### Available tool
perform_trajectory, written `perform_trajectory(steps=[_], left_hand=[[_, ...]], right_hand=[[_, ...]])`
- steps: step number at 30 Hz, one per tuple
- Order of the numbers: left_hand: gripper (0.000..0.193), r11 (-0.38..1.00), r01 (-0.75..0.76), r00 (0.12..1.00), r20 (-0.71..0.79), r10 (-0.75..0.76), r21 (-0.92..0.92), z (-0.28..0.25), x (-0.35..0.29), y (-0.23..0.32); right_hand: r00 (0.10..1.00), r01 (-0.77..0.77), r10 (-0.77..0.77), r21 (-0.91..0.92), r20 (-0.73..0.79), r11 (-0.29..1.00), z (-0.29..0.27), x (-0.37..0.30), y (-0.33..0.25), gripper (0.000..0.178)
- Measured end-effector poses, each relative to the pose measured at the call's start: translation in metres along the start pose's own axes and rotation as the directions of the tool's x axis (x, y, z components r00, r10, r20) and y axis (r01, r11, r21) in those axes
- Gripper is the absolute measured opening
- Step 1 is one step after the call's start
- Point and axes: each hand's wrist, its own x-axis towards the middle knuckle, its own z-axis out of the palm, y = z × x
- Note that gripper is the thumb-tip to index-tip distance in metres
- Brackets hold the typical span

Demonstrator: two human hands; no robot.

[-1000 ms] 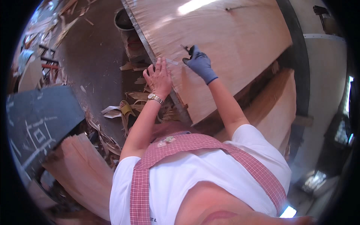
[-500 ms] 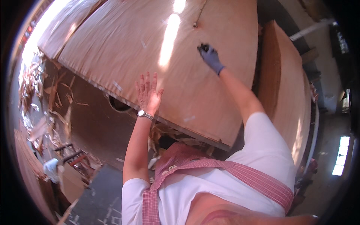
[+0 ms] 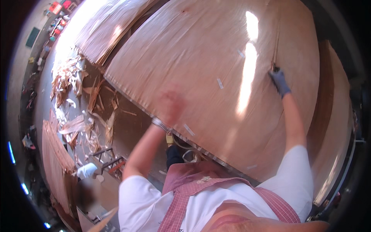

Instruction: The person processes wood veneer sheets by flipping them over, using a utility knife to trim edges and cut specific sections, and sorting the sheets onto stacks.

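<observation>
A broad, pale wood veneer sheet (image 3: 193,58) lies in front of me, with a few short white tape strips (image 3: 220,83) on it. My right hand (image 3: 281,82), in a grey-blue glove, is closed round a small dark object (image 3: 275,69) whose kind I cannot make out. It is at the near end of a long thin split (image 3: 276,34) in the veneer. Over the sheet's near left edge is my bare left hand (image 3: 171,105), smeared by motion; its fingers cannot be made out. A watch (image 3: 159,123) is on that wrist.
Another veneer stack (image 3: 112,31) lies at the far left, and a thick one (image 3: 328,96) stands along the right. Torn veneer scraps (image 3: 71,77) cover the left side. A light blue cloth (image 3: 87,170) and more stacked veneer (image 3: 58,147) are at the lower left.
The view has turned left. My gloved right hand has moved to the end of the split. My left hand, spread open before, has moved left along the sheet's near edge and is now blurred.
</observation>
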Motion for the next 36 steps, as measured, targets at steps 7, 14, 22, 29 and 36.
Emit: perform_trajectory(steps=[7, 14, 22, 29, 36], left_hand=[[0.087, 0.650, 0.700, 0.547, 0.364, -0.754, 0.296, 0.060, 0.092, -0.322], [0.037, 0.826, 0.557, 0.703, 0.481, -0.523, 0.085, 0.021, 0.119, -0.304], [0.024, 0.759, -0.232, 0.973, -0.147, 0.180, -0.608, -0.052, 0.163, 0.001], [0.023, 0.717, -0.345, 0.786, 0.230, 0.574, -0.606, -0.145, 0.188, 0.340], [0.031, 0.623, -0.225, 0.673, 0.343, 0.656, -0.749, -0.162, 0.160, 0.459]], right_hand=[[0.892, -0.435, 0.440, 0.466, 0.104, 0.771, 0.004, -0.300, -0.084, 0.018], [0.902, -0.185, 0.049, -0.281, -0.430, 0.942, 0.080, -0.472, -0.053, 0.032], [0.922, -0.309, 0.317, 0.067, -0.223, 0.949, 0.115, -0.501, -0.114, 0.041], [0.888, -0.401, 0.454, 0.595, 0.066, 0.697, 0.076, -0.456, -0.053, 0.038], [0.882, -0.021, -0.052, -0.149, -0.469, 0.989, -0.001, -0.446, -0.055, 0.052]])
